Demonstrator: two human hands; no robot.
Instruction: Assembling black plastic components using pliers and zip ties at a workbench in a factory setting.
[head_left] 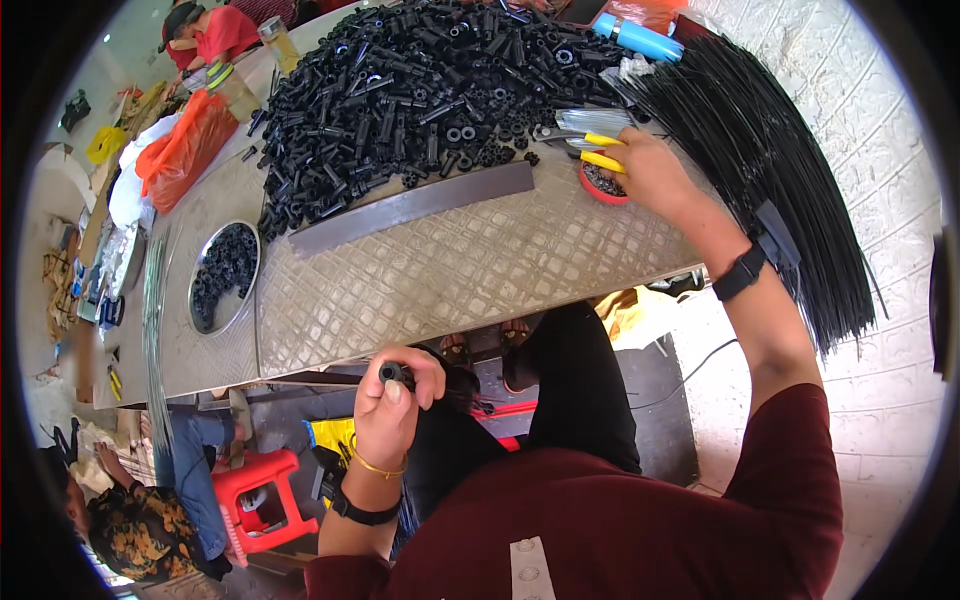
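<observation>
Maroon shirt (pixel 640 530) nearest; grey bar (pixel 415 207) fronts heap (pixel 400 100); held part (pixel 396 374) seems tubular.

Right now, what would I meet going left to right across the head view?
Thin pale strands, round bowl of small black parts, left hand holding a black piece, yellow-handled pliers, bundle of long black strands.

One head-worn fisheye view: looks down and forward from above the lap (pixel 582 400) onto the desk (pixel 560 240), close range; rim dark.
</observation>
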